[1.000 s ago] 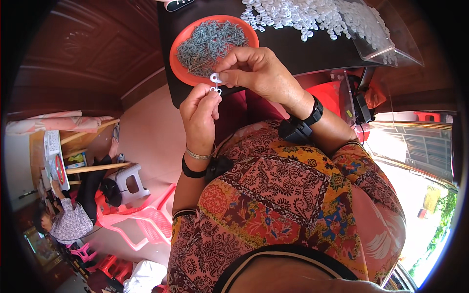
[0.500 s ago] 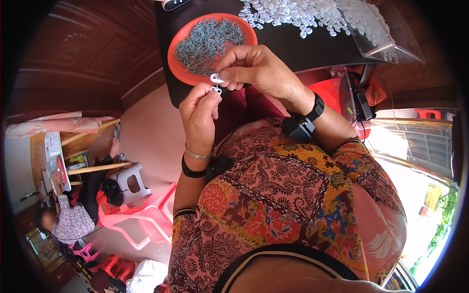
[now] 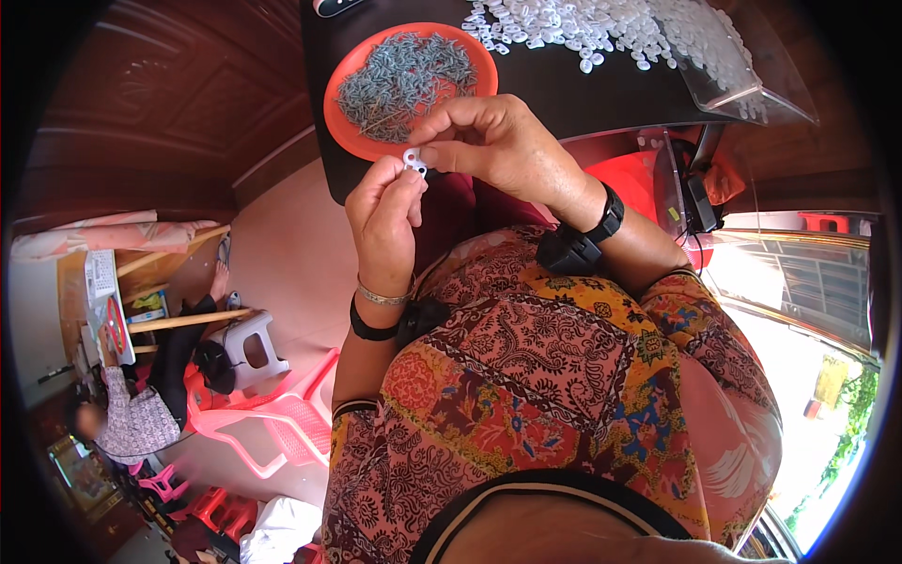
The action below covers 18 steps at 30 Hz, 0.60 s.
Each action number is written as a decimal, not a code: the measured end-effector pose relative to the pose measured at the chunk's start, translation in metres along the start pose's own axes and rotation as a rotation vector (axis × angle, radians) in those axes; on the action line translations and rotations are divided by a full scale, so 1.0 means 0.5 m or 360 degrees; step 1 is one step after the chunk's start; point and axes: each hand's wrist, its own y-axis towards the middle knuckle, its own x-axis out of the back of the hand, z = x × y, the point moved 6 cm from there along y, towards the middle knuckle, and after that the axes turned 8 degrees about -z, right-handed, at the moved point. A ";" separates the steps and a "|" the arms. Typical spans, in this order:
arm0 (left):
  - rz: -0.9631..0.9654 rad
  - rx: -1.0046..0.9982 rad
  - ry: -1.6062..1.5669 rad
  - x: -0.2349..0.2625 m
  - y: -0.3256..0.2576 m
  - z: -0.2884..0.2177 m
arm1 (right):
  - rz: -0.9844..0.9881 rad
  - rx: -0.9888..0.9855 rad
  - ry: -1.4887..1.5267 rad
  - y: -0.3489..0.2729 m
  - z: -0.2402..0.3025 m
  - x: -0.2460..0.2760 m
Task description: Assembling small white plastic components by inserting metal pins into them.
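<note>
My left hand (image 3: pixel 383 211) pinches a small white plastic piece (image 3: pixel 417 172) between thumb and forefinger, just below the near rim of the orange plate. From the right, my right hand (image 3: pixel 507 150) reaches over the plate's edge, thumb and forefinger closed on a second white piece with a hole (image 3: pixel 411 157). The two pieces meet at the fingertips; whether they are joined cannot be made out. A heap of grey screws (image 3: pixel 404 80) fills most of the orange plate (image 3: pixel 343 136). Farther back on the dark table (image 3: pixel 564 99) lies a spread of loose white plastic pieces (image 3: pixel 554 28).
A clear plastic tray (image 3: pixel 728 94) at the far right holds more white pieces. A shoe (image 3: pixel 334 7) shows at the table's far edge. Left of me stand a pink chair (image 3: pixel 272 423) and a grey stool (image 3: pixel 254 348). Another person (image 3: pixel 141 418) sits at a wooden table.
My right hand has lowered slightly, bringing its white piece down against the one in my left hand. The screw visible between them before is now hidden.
</note>
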 end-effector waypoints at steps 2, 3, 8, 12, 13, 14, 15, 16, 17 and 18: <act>0.0041 -0.0014 0.0026 -0.001 -0.001 0.002 | 0.0003 0.0015 -0.0090 -0.002 0.001 -0.003; 0.0040 -0.0014 0.0027 -0.002 -0.002 0.001 | 0.0004 0.0015 -0.0090 -0.003 0.000 -0.003; -0.0003 -0.0027 -0.0073 -0.004 -0.002 0.002 | 0.0056 0.0112 -0.0084 -0.009 0.008 -0.008; -0.0035 0.0019 -0.0020 -0.006 -0.004 -0.001 | 0.0078 0.0148 -0.0137 -0.011 0.014 -0.012; -0.0030 0.0014 -0.0020 -0.006 -0.004 -0.001 | 0.0071 0.0193 -0.0175 -0.010 0.014 -0.013; -0.0024 0.0010 -0.0020 -0.006 -0.005 -0.001 | 0.0063 0.0238 -0.0213 -0.010 0.016 -0.013; -0.0022 0.0008 -0.0018 -0.006 -0.005 0.000 | 0.0061 0.0240 -0.0211 -0.011 0.018 -0.012; -0.0026 0.0012 -0.0008 -0.005 -0.004 0.004 | 0.0057 0.0240 -0.0254 -0.013 0.020 -0.012; -0.0029 0.0016 0.0002 -0.005 -0.004 0.006 | 0.0054 0.0239 -0.0297 -0.014 0.021 -0.012; -0.0026 0.0016 0.0004 -0.007 -0.004 0.004 | 0.0051 0.0240 -0.0295 -0.015 0.020 -0.012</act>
